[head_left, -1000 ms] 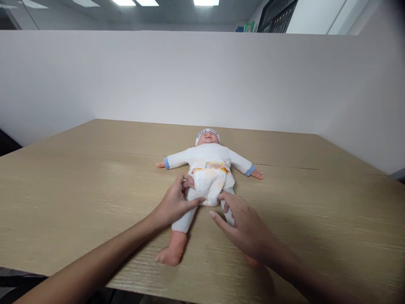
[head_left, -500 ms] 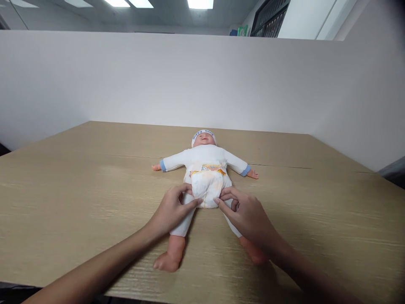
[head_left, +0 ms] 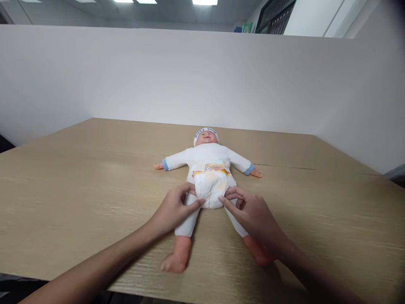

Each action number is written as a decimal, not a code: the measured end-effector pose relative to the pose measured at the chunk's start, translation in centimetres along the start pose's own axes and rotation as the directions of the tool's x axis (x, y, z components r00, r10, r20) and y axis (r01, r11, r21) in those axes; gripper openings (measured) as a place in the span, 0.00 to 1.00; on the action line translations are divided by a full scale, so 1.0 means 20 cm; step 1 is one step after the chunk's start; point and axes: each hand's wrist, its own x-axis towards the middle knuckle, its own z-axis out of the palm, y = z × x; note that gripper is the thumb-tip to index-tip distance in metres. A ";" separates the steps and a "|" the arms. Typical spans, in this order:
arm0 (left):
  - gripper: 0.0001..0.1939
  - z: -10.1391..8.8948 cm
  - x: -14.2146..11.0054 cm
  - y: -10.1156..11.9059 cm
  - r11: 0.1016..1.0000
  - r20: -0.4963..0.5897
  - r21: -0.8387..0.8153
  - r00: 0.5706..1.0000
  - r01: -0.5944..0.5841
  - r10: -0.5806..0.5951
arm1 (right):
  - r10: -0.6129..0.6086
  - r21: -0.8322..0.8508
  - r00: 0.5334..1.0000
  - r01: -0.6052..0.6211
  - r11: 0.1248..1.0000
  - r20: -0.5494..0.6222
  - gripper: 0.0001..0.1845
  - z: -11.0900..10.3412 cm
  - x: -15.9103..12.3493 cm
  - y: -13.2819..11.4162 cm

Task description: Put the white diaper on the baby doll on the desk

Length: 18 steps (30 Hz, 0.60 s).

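Observation:
A baby doll [head_left: 207,155] in a white suit and white cap lies on its back on the wooden table [head_left: 79,185], arms spread. It wears a white diaper [head_left: 211,185] with an orange waistband. My left hand [head_left: 173,209] pinches the diaper's edge at the doll's leg on the left side. My right hand [head_left: 253,215] pinches the diaper's edge at the other leg. Both hands rest over the doll's thighs, fingers curled onto the leg openings.
White partition walls [head_left: 158,76] close off the table at the back and on both sides. The table's front edge runs just below the doll's bare feet [head_left: 172,264].
My right hand has moved up from the doll's leg to the diaper's right leg edge and closed on it. My left hand has stayed at the left edge.

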 end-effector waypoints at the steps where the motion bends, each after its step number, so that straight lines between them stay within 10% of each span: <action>1: 0.13 0.00 0.00 0.01 0.999 0.026 0.042 1.000 -0.010 0.009 | -0.003 -0.015 1.000 0.003 1.000 0.003 0.17 0.00 0.00 0.00; 18: 0.22 -0.07 0.06 -0.03 0.920 0.196 -0.345 0.973 0.188 -0.125 | -0.011 -0.004 1.000 0.011 1.000 -0.016 0.19 -0.02 0.00 0.04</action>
